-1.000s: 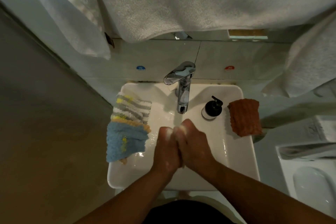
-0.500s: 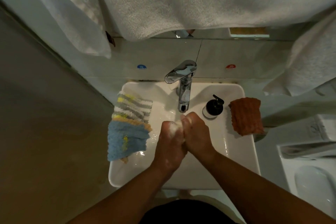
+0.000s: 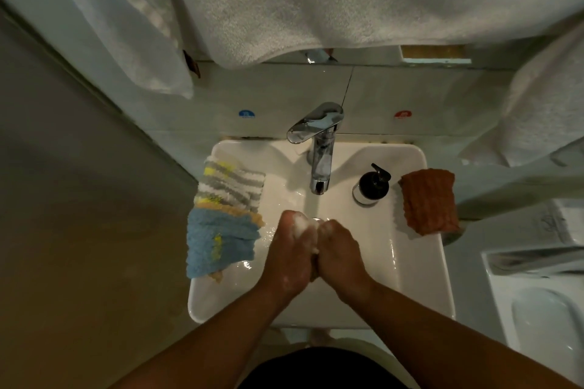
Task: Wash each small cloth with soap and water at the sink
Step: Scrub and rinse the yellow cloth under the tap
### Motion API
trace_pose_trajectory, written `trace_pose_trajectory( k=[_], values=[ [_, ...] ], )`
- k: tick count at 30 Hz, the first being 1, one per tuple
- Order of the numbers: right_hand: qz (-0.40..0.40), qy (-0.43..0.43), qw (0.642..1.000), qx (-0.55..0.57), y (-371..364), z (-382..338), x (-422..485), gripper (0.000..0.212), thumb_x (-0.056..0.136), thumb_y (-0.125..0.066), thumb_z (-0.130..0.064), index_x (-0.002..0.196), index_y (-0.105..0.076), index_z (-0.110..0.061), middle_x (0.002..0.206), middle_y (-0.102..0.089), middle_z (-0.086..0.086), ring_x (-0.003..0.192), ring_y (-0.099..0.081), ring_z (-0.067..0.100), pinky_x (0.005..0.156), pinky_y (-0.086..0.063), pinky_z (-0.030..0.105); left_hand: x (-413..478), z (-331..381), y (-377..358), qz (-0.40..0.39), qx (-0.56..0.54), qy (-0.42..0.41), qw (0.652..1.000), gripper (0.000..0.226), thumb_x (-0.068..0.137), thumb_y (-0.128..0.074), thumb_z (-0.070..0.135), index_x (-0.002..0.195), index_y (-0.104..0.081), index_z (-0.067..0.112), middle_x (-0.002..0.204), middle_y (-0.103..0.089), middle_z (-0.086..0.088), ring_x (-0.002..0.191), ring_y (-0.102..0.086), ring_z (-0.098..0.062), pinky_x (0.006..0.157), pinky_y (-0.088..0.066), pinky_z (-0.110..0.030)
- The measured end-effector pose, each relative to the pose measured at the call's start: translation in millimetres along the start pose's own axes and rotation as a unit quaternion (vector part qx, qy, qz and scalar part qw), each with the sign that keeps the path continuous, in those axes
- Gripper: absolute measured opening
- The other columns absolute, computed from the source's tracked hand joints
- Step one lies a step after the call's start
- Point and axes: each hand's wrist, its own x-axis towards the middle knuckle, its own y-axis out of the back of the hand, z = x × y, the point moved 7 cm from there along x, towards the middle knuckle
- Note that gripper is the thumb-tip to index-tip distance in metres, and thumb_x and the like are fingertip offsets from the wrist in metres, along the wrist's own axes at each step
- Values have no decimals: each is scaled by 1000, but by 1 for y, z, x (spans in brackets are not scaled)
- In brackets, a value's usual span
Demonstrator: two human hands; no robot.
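Both my left hand [image 3: 289, 251] and right hand [image 3: 340, 251] press together under the tap [image 3: 320, 167] stream, working lather; can't tell if I'm pinching cloth. Orange cloth [image 3: 428, 202] sits on sink [image 3: 425, 268] rim, off the splash.

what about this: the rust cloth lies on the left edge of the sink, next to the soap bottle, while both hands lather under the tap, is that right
No. The rust cloth lies on the right edge of the sink, next to the soap bottle; the left edge holds a striped cloth and a blue cloth. The head view shows this. The left hand and right hand do lather under the tap.
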Motion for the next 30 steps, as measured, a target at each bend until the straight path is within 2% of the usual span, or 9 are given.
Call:
trace_pose_trajectory(
  k=[3, 6, 8, 12, 15, 20, 23, 26, 30],
  values=[
    [-10, 79, 996, 29, 13, -34, -22, 64, 88, -18, -63, 105, -57, -15, 92, -62, -7, 80, -64, 12, 67, -49, 20, 10, 1, 18, 82, 39, 22, 996, 7, 95, -55, 31, 95, -50, 26, 93, -64, -4, 87, -64, -22, 75, -53, -37],
    [55, 153, 986, 47, 39, -56, -14, 36, 97, -33, -50, 95, -53, -20, 83, -59, -7, 68, -55, 0, 63, -38, 8, 0, 3, 4, 31, -7, 23, 999, 41, 75, -52, 55, 95, -53, 19, 94, -62, -11, 91, -63, -28, 80, -53, -40],
    [66, 118, 989, 58, 44, -47, 2, 28, 102, -40, -45, 92, -51, -21, 81, -59, -8, 66, -53, -1, 62, -37, 9, -8, 2, -7, -20, 8, -8, 1000, 55, 74, -47, 62, 108, -54, 18, 104, -64, -12, 94, -64, -27, 82, -55, -40],
    [42, -61, 984, 163, 28, 8, 19, 22, 95, -62, -46, 94, -54, -25, 94, -65, -3, 82, -63, 11, 80, -51, 34, -2, -11, -4, -44, 29, 21, 998, 17, 94, -61, 37, 101, -51, 25, 95, -63, -2, 81, -64, -15, 64, -56, -33],
    [14, -126, 952, 278, 21, 23, 12, 30, 82, -75, -46, 98, -64, -24, 95, -70, 1, 88, -69, 21, 80, -61, 50, -1, -23, 9, -31, 15, 62, 997, 17, 81, -67, 25, 89, -53, 30, 96, -63, -5, 90, -65, -30, 66, -61, -42],
    [-137, -99, 920, 353, 9, 9, 9, 30, 81, -74, -10, 106, -76, -26, 103, -73, 5, 100, -69, 28, 82, -61, 44, 8, -30, 10, -47, -19, 122, 991, 25, 97, -60, 46, 119, -53, 37, 110, -65, -7, 101, -67, -27, 78, -62, -48],
    [-128, -108, 902, 398, 8, 7, 6, 38, 86, -70, -7, 118, -67, -27, 111, -67, 10, 93, -67, 25, 65, -56, 29, 11, -24, 10, -47, 11, 90, 995, 20, 103, -49, 43, 106, -61, 29, 104, -67, -3, 96, -68, -23, 73, -63, -46],
    [-159, -117, 865, 461, -3, 4, -7, 42, 86, -75, -18, 124, -60, -31, 115, -70, 4, 98, -72, 25, 75, -61, 35, 16, -26, 20, 41, 39, 86, 995, 17, 105, -43, 41, 99, -57, 32, 99, -66, 0, 92, -66, -23, 77, -61, -53],
    [-119, -92, 908, 390, -9, 6, -15, 44, 94, -67, -12, 129, -56, -35, 110, -68, 1, 89, -71, 22, 64, -59, 35, 17, -27, 30, 116, 34, 91, 988, 13, 107, -40, 28, 110, -52, 26, 101, -61, -1, 90, -61, -18, 85, -57, -49]
  ],
)
